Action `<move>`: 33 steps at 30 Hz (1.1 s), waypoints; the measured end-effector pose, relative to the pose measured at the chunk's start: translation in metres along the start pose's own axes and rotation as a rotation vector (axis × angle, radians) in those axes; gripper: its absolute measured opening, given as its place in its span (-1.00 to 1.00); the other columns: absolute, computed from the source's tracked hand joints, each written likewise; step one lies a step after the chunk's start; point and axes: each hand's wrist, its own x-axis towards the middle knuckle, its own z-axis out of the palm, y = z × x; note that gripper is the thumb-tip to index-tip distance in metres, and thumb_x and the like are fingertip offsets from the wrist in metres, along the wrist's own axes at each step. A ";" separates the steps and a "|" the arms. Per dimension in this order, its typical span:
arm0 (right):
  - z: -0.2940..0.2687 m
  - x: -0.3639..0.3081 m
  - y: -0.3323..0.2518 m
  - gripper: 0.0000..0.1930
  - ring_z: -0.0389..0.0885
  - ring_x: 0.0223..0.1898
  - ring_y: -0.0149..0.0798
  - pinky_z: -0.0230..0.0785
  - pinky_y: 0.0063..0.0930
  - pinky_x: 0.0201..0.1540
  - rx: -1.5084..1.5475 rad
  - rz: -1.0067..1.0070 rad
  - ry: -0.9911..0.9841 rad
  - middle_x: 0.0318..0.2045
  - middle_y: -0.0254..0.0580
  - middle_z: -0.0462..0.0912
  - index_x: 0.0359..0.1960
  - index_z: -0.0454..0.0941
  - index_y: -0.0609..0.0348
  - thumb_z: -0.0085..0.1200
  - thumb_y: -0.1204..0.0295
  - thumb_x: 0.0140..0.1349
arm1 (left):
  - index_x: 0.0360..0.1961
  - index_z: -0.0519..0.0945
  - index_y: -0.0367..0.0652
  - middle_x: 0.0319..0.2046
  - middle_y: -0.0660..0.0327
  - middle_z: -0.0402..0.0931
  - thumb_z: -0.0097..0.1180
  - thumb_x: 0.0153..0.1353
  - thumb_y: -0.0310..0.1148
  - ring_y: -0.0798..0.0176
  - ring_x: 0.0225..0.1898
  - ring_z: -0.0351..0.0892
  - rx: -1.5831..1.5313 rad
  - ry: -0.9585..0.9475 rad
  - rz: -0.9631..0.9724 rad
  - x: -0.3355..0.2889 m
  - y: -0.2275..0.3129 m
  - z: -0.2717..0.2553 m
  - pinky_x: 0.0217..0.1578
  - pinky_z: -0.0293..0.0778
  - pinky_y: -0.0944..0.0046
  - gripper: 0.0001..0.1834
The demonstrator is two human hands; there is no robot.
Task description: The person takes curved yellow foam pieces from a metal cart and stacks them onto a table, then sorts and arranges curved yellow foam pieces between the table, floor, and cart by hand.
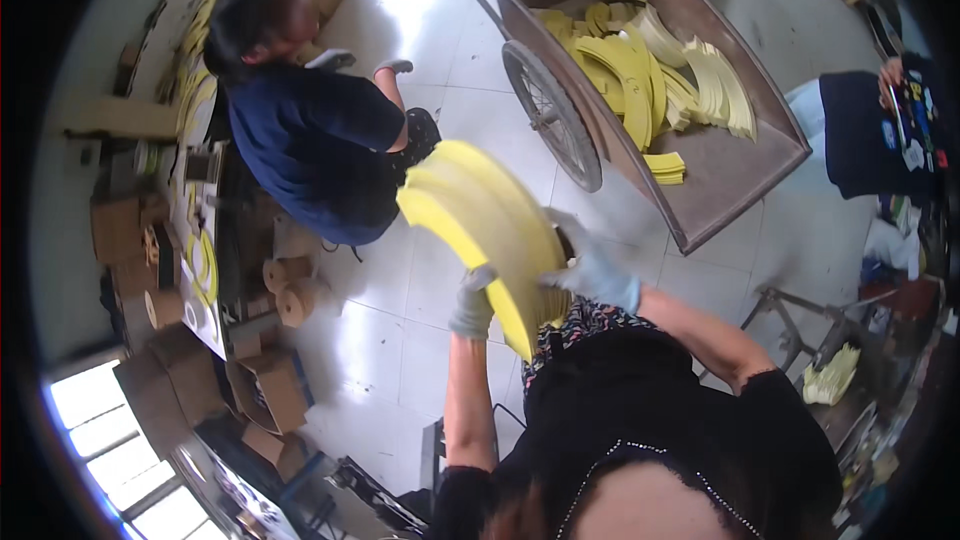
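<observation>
A thick stack of yellow curved strips [482, 212] is held up in front of me, its far end tilted up and to the left. My left hand [473, 302], in a grey glove, is closed on the stack's near left edge. On the other side, my gloved right hand [600, 268] grips the same stack near its lower end; some of its fingers are blurred or hidden behind the strips. Beyond the stack, more yellow curved pieces [632, 85] lie heaped in a brown cart [735, 185].
The cart's spoked wheel [550, 115] stands close ahead. At the left a person in a dark blue shirt [315, 145] with gloved hands is beside a long worktable [203, 315]. Cardboard boxes [268, 390] stand at the lower left. A metal frame [790, 325] is to my right.
</observation>
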 end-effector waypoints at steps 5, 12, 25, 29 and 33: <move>-0.032 0.023 0.018 -0.25 0.59 -0.05 -0.16 0.58 -0.37 -0.08 0.147 0.333 -0.122 0.01 0.02 0.48 0.22 0.22 0.24 0.31 0.69 -0.04 | 0.23 0.37 -0.31 0.04 0.09 0.55 0.39 -0.01 -0.14 0.16 0.03 0.58 0.134 -0.273 0.020 0.035 0.038 0.055 0.07 0.51 0.16 -0.19; -0.062 0.047 0.053 -0.44 0.56 -0.08 -0.21 0.53 -0.42 -0.12 0.451 0.412 0.034 -0.08 -0.08 0.48 0.09 0.25 0.29 0.16 0.64 0.00 | 0.07 0.51 -0.25 -0.12 0.24 0.59 0.44 -0.08 -0.26 0.35 -0.12 0.56 0.521 -0.277 -0.098 0.101 0.055 0.100 -0.06 0.53 0.27 -0.34; -0.106 0.148 0.050 -0.47 0.48 0.14 -0.19 0.41 -0.12 0.13 0.726 0.664 -0.037 0.16 -0.16 0.45 0.18 0.23 0.17 0.11 0.16 0.33 | 0.12 0.48 -0.22 -0.07 0.23 0.57 0.48 -0.08 -0.21 0.35 -0.06 0.53 0.555 -0.336 -0.192 0.231 0.063 0.097 -0.02 0.52 0.30 -0.28; -0.080 0.207 0.051 -0.53 0.56 -0.07 -0.35 0.45 -0.33 0.03 0.782 0.682 0.067 -0.06 -0.29 0.55 0.20 0.30 0.11 0.11 0.27 0.32 | 0.26 0.25 -0.26 0.03 0.15 0.45 0.52 -0.16 -0.29 0.25 0.06 0.45 0.566 -0.313 -0.295 0.259 0.103 0.091 0.11 0.43 0.25 -0.04; -0.065 0.260 0.090 -0.49 0.62 -0.17 -0.40 0.53 -0.41 -0.12 0.729 0.643 0.086 -0.10 -0.28 0.60 0.17 0.34 0.06 0.19 0.34 0.19 | 0.28 0.19 -0.28 0.04 0.14 0.42 0.52 -0.19 -0.35 0.25 0.07 0.43 0.595 -0.305 -0.217 0.303 0.127 0.054 0.10 0.44 0.26 0.01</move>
